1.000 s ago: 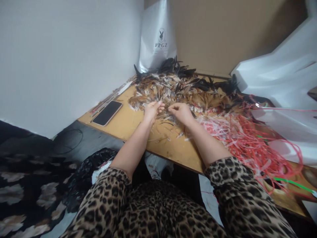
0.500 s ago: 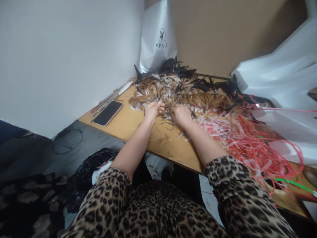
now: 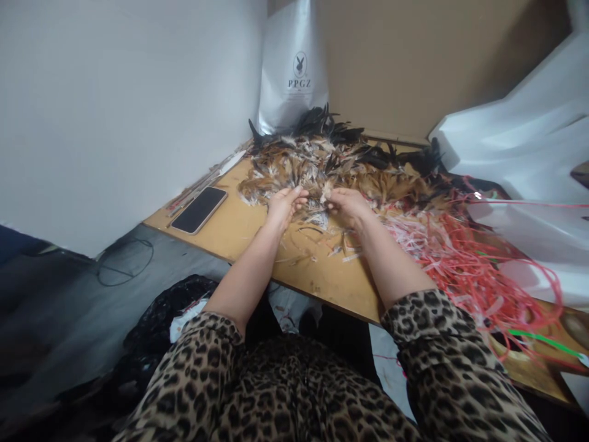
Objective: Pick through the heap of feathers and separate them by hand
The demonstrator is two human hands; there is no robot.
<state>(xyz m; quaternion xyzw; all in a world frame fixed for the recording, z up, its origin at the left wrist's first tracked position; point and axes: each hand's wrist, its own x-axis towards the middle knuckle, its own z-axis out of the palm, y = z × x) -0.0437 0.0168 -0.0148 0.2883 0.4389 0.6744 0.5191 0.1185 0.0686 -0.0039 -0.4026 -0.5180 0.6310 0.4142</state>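
Note:
A heap of brown, cream and black feathers covers the back of the wooden table. At the heap's near edge my left hand is closed, thumb against the fingers, on feathers that are hard to separate from the pile behind. My right hand faces it from the right, its thumb and fingers pinching a small pale feather tuft. Loose feather bits lie on the wood just below both hands.
A tangle of red and pink plastic strings spreads over the table's right side. A phone lies at the left edge. A white printed bag stands behind the feathers, and white sheeting bulges at right. A black plastic bag sits below.
My right hand has shifted slightly right and turned, and a pale feather tuft now shows at its fingertips. My left hand has stayed nearly in place.

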